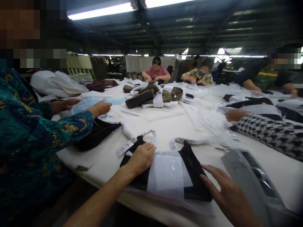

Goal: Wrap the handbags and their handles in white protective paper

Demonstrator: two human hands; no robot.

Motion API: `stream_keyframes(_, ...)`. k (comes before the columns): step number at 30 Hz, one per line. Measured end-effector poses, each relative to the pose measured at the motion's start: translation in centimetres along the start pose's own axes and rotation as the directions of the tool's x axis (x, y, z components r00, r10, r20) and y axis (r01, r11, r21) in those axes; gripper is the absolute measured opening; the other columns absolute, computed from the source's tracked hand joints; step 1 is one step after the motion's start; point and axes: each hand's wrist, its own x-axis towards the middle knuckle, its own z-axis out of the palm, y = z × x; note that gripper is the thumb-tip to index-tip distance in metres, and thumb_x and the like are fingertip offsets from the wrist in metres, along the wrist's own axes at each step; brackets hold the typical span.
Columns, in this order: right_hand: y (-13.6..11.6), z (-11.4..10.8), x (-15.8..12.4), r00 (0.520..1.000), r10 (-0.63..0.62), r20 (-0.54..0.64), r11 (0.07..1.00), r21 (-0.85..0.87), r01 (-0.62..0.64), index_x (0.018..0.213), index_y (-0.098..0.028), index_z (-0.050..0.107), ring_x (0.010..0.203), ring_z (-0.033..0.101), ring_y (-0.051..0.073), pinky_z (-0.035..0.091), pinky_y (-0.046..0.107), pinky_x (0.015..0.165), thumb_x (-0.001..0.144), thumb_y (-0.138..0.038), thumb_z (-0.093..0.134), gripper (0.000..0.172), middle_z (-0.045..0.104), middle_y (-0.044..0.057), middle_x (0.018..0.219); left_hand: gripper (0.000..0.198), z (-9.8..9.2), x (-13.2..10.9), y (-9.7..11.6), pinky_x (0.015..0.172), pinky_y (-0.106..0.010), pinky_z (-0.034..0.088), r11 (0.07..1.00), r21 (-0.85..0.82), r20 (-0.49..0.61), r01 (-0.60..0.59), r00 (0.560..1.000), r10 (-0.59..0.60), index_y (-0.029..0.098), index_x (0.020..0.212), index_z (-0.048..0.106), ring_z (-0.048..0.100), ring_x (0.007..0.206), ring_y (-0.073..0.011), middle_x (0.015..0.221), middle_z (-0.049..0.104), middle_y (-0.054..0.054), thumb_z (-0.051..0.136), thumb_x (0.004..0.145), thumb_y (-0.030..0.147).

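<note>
A black handbag (197, 176) lies in front of me at the near edge of the table. A white translucent sheet (167, 171) wraps around its middle, and its handle (176, 143) is covered in white wrapping. My left hand (142, 157) rests flat on the bag's upper left part, fingertips by the sheet's edge. At the bag's right side, my right hand (224, 189) is open, thumb and fingers apart, touching the side. A white tag (124, 148) hangs off the bag's left. Clear plastic (196, 206) shows under the bag's front edge.
A grey machine (253, 183) stands at right. Co-workers' hands are near at left (101, 107) and right (234, 115). Olive bags (151, 96) are piled mid-table; another black bag (98, 134) lies left. Plastic sheets (208, 115) spread at right.
</note>
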Motion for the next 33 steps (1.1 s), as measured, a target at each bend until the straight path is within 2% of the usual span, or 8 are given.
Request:
stream_keyframes(5,-3.3,2.1,5.4,0.948,-0.248,0.197,0.965,0.132,0.225,0.12,-0.02,0.05,0.111,0.049,0.023,0.04,0.038,0.094,0.082,-0.03,0.046,0.04,0.053,0.01,0.121,0.017,0.7,1.0,2.6,0.084,-0.037,0.038,0.988,-0.054,0.084,0.145,0.987,-0.14,0.015,0.089,0.06,0.053,0.094,-0.0261,0.095,0.061,-0.012,0.051,0.075,0.02)
stream_keyframes(8,-4.3,2.8,7.2,0.913,-0.254,0.32,0.965,0.142,0.219,0.115,-0.016,0.055,0.098,0.054,0.024,0.043,0.036,0.085,0.076,-0.03,0.054,0.042,0.06,0.011,0.107,0.01,0.5,2.0,2.5,0.073,-0.036,0.04,0.948,-0.085,0.102,0.306,0.949,-0.297,0.016,0.075,0.06,0.056,0.08,-0.0276,0.077,0.061,-0.011,0.057,0.068,0.022)
stream_keyframes(15,-4.5,2.5,9.0,0.869,-0.053,0.492,0.962,0.258,-0.087,0.062,-0.017,0.055,0.05,0.047,0.011,0.031,0.022,0.046,0.067,-0.029,0.06,0.014,0.051,-0.002,0.053,0.016,0.2,3.9,1.6,0.047,-0.023,0.032,0.786,-0.333,0.261,0.521,0.852,-0.455,0.019,0.047,0.048,0.043,0.045,-0.0125,0.041,0.042,0.004,0.062,0.054,0.018)
stream_keyframes(19,-4.8,3.1,9.5,0.794,0.031,0.607,0.721,0.536,-0.438,0.06,-0.018,0.047,0.044,0.04,0.008,0.032,0.019,0.041,0.068,-0.033,0.059,0.021,0.042,-0.006,0.05,0.012,0.6,4.5,1.7,0.043,-0.021,0.034,0.585,-0.492,0.361,0.644,0.763,-0.536,0.018,0.053,0.045,0.039,0.041,-0.0098,0.042,0.039,0.006,0.057,0.056,0.017)
stream_keyframes(22,-4.9,3.7,9.3,0.652,0.115,0.749,0.494,0.527,-0.692,0.067,-0.017,0.048,0.042,0.041,0.008,0.035,0.019,0.039,0.067,-0.039,0.06,0.025,0.043,-0.006,0.051,0.009,1.0,4.5,1.8,0.045,-0.024,0.04,0.42,-0.564,0.469,0.711,0.694,-0.546,0.016,0.06,0.049,0.045,0.044,-0.0115,0.048,0.048,0.003,0.056,0.06,0.022)
stream_keyframes(24,-4.9,3.9,9.1,0.604,0.092,0.792,0.462,0.503,-0.73,0.065,-0.016,0.049,0.041,0.039,0.007,0.034,0.018,0.038,0.067,-0.04,0.062,0.027,0.043,-0.006,0.05,0.015,1.2,4.4,1.8,0.043,-0.025,0.04,0.344,-0.584,0.528,0.736,0.666,-0.527,0.015,0.061,0.051,0.047,0.044,-0.0123,0.05,0.051,0.001,0.06,0.059,0.026)
stream_keyframes(29,-5.1,3.2,9.1,0.732,-0.198,0.651,0.628,0.658,-0.415,0.07,-0.014,0.058,0.052,0.048,0.009,0.038,0.019,0.048,0.072,-0.04,0.061,0.026,0.055,-0.002,0.061,0.025,1.1,3.9,1.9,0.042,-0.02,0.031,0.237,-0.666,0.562,0.707,0.685,-0.463,0.015,0.058,0.051,0.042,0.042,-0.0084,0.048,0.049,0.004,0.069,0.051,0.032)
stream_keyframes(33,-5.2,2.8,9.3,0.826,-0.358,0.436,0.718,0.693,-0.054,0.092,-0.018,0.064,0.093,0.056,0.019,0.042,0.03,0.083,0.086,-0.042,0.04,0.035,0.063,0.005,0.097,0.027,0.9,3.4,1.8,0.044,-0.02,0.03,0.179,-0.719,0.551,0.672,0.708,-0.443,0.015,0.062,0.053,0.042,0.045,-0.0072,0.052,0.05,0.005,0.069,0.05,0.035)
